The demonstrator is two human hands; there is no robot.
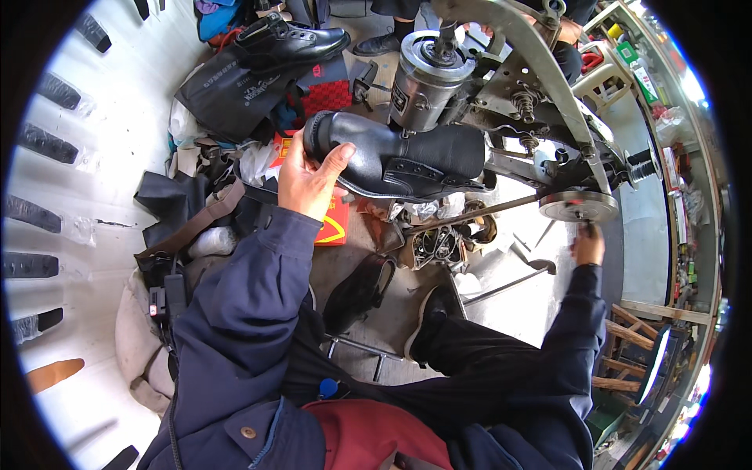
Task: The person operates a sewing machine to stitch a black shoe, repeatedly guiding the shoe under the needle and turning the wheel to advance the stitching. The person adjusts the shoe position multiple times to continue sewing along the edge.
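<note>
A black leather lace-up shoe lies sideways on the arm of a metal shoe-stitching machine, under its cylindrical head. My left hand is closed on the shoe's rounded end at the left, with the thumb on the upper and the fingers mostly hidden by the shoe. Over on the right, my right hand is closed at the small handle under the rim of the round metal handwheel. Its fingers are partly hidden. Eyelets show on the shoe's near side, and its right end surrounds the machine arm.
Another black shoe rests on a dark bag at the back left. A loose black shoe lies on the floor between my legs. Boxes of small parts stand below the machine. Crowded shelves line the right side; another person's shoe shows behind.
</note>
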